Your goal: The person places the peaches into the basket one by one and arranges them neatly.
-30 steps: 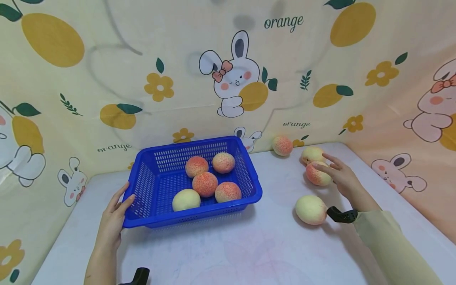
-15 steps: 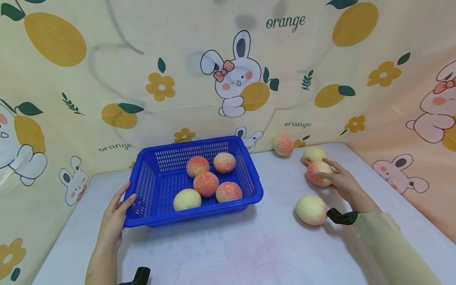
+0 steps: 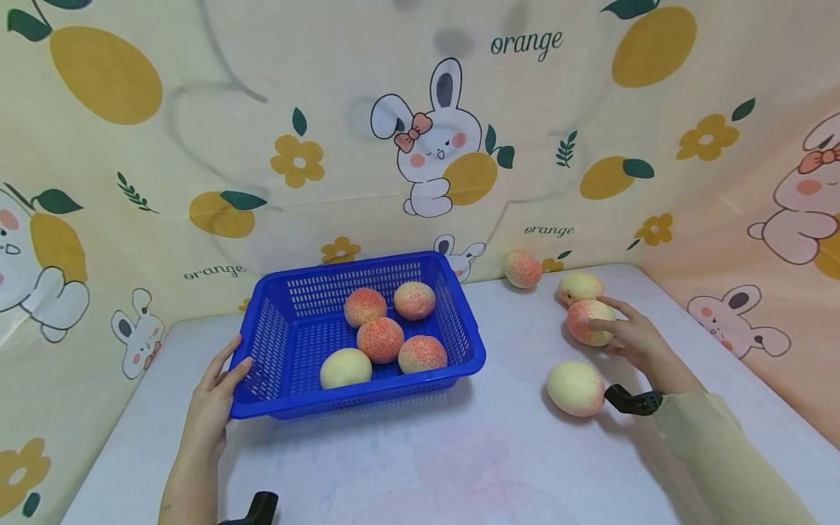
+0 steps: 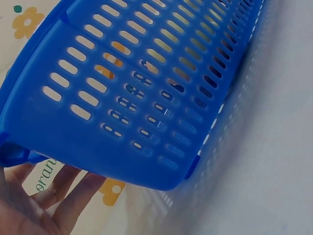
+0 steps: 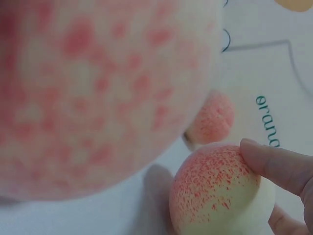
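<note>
My left hand [image 3: 210, 397] holds the left end of a blue plastic basket [image 3: 289, 408], thumb at the rim; in the left wrist view its fingers [image 4: 73, 196] reach under the basket's edge. Inside the basket lie several peaches, one pale [image 3: 345, 368] and the others red-speckled [image 3: 380, 340]. On the right, my right hand [image 3: 639, 339] grips a red-and-cream peach [image 3: 580, 323] between thumb and fingers, as the right wrist view also shows. A yellowish peach [image 3: 580, 286] sits right behind it. Nearer me, a pale peach [image 3: 575, 389] rests by the wrist camera.
A red peach [image 3: 523, 270] sits at the table's back edge, against the printed cloth backdrop [image 3: 341, 146]. The white tabletop [image 3: 420, 459] extends in front of the basket. Another stretch of cloth borders the table on the right.
My right hand has come down onto the red-and-cream peach and its fingers have closed round it. The left hand and the basket have stayed put.
</note>
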A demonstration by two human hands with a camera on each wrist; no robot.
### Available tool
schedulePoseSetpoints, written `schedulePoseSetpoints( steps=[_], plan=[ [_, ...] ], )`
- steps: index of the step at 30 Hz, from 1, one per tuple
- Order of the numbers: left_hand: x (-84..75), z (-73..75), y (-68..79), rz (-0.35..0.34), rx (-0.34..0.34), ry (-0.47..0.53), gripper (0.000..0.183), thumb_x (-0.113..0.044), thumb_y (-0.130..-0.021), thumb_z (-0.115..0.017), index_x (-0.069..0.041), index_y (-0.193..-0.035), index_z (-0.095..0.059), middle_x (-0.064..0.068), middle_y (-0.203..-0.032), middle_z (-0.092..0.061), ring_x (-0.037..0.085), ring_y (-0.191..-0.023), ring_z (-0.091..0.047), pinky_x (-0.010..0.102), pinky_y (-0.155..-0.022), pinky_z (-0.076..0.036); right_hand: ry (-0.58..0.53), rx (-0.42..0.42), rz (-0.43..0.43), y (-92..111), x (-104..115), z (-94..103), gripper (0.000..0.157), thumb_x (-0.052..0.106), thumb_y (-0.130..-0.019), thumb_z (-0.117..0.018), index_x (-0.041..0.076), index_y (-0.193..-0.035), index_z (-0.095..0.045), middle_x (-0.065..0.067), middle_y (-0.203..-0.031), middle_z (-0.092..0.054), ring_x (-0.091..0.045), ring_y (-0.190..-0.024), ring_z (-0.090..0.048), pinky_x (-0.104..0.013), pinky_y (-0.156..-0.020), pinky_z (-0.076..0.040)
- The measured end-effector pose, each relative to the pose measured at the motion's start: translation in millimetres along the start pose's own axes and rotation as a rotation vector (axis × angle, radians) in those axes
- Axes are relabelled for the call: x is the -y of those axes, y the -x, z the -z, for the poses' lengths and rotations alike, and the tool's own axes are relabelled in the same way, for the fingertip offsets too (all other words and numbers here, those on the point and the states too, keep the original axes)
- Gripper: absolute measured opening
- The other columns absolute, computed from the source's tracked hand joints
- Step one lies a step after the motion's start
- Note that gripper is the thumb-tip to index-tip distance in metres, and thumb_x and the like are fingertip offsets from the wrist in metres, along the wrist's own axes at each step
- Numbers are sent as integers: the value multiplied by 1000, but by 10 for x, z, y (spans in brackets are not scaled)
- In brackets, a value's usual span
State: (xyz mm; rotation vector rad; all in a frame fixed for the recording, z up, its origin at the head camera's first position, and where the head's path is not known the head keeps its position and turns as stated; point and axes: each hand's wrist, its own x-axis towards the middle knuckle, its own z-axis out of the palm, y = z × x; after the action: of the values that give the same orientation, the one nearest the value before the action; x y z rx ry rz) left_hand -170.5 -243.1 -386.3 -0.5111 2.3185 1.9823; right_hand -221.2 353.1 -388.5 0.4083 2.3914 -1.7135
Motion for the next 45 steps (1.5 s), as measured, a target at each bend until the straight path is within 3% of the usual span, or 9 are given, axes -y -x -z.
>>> schedulePoseSetpoints(
  steps=[4,8,12,18,22,25,30,40,45],
  plan=[
    [-1,2,6,1,3,-2,63,-53,-96,-46,-43,-151,-17,21,-157,-18,41,-136,-31,57,-112,-26,-23,21,10,42,54,7,84,29,-94,-61,12,-155,-4,-27,-157,0,-32,-125,-32,-40,-97,-43],
    [-6,-1,9,2,3,-3,63,-52,-96,-45,-42,-151,-16,21,-156,-19,42,-136,-32,56,-112,-27,-73,36,29,71,118,3,84,28,-94,-60,14,-155,-4,-25,-158,5,-36,-134,-25,-54,-109,-33],
    [-7,-1,6,6,6,-1,63,-51,-97,-45,-42,-152,-16,22,-157,-18,42,-136,-32,56,-111,-28,-89,39,38,86,173,-14,85,30,-94,-61,15,-155,-5,-23,-158,4,-37,-138,-20,-57,-111,-29],
    [-10,0,3,8,11,2,63,-52,-96,-46,-44,-151,-17,21,-158,-15,42,-137,-30,57,-112,-26,-57,48,76,100,247,-13,83,33,-94,-61,17,-156,-8,-21,-153,-13,-20,-116,-43,-36,-93,-47],
    [-14,-5,-3,6,11,3,63,-54,-95,-46,-45,-150,-17,21,-157,-18,41,-136,-32,56,-111,-28,-91,62,89,124,343,-18,81,31,-93,-62,20,-155,-11,-7,-141,-29,-9,-103,-47,-26,-85,-50],
    [-15,-7,-5,8,3,-7,63,-55,-95,-46,-45,-150,-17,21,-156,-19,40,-135,-33,54,-110,-30,-111,72,92,147,439,-47,81,31,-93,-63,23,-155,-12,3,-130,-34,-8,-103,-47,-25,-84,-50],
    [-11,-8,1,12,-2,-16,63,-53,-96,-44,-43,-151,-16,21,-156,-18,41,-135,-34,54,-110,-30,-120,86,106,195,604,-151,79,32,-92,-64,24,-155,-16,9,-125,-35,-10,-106,-46,-27,-87,-49],
    [-12,-15,4,-1,-4,-11,63,-50,-97,-45,-40,-152,-17,21,-159,-13,45,-137,-29,58,-111,-26,-201,134,136,245,873,-418,76,21,-91,-67,21,-153,-23,2,-127,-35,-9,-98,-54,-24,-82,-51],
    [-7,-6,-4,-5,-2,-10,63,-50,-97,-45,-40,-152,-17,21,-159,-13,45,-138,-29,59,-110,-26,-212,163,133,254,999,-562,75,23,-91,-67,25,-152,-25,-2,-135,-32,-17,-113,-44,-28,-88,-50]
  ],
)
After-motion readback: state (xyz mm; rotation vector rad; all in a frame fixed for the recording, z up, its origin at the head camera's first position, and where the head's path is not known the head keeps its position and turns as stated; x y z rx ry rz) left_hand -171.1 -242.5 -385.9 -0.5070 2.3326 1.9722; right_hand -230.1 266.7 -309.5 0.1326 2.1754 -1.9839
